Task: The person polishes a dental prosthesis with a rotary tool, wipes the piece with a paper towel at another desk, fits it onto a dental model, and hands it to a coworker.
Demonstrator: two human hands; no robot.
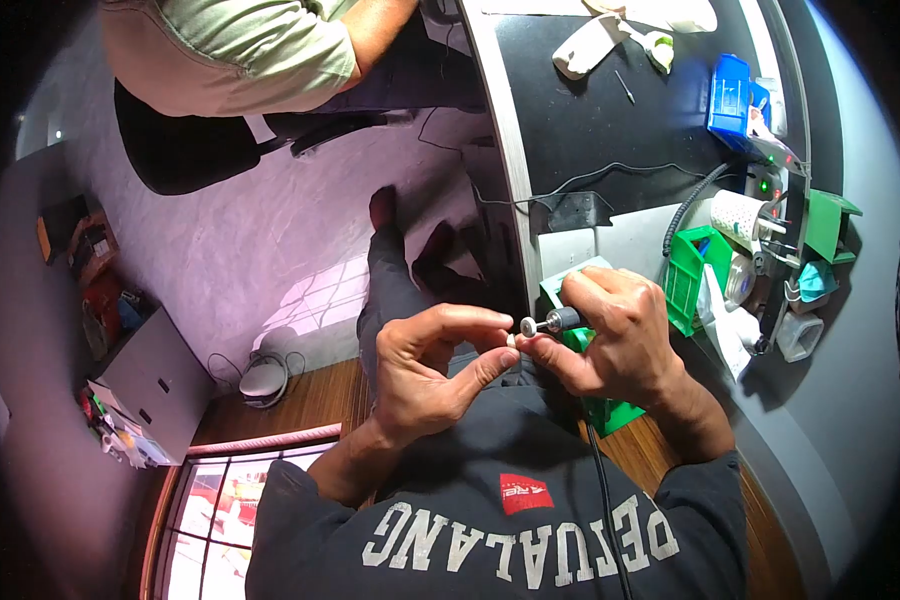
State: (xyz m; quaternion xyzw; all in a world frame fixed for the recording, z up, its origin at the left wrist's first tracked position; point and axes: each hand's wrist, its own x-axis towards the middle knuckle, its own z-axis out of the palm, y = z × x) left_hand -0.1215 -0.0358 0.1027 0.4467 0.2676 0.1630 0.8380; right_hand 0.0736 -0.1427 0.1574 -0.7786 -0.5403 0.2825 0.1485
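Note:
My left hand pinches a small pale piece between thumb and fingertips. Just right of it, my right hand is closed around a dark rotary handpiece with a metal collar. A round, light-coloured disc sits on the tool's thin shaft, close beside the small piece; whether they touch I cannot tell. A black cable runs down over the dark shirt below my right hand. Green material shows partly hidden behind my right hand.
A seated person in a light shirt is at the upper left, on a black chair. The black desk holds a blue bin, a green bin, a coiled cord and a white cup.

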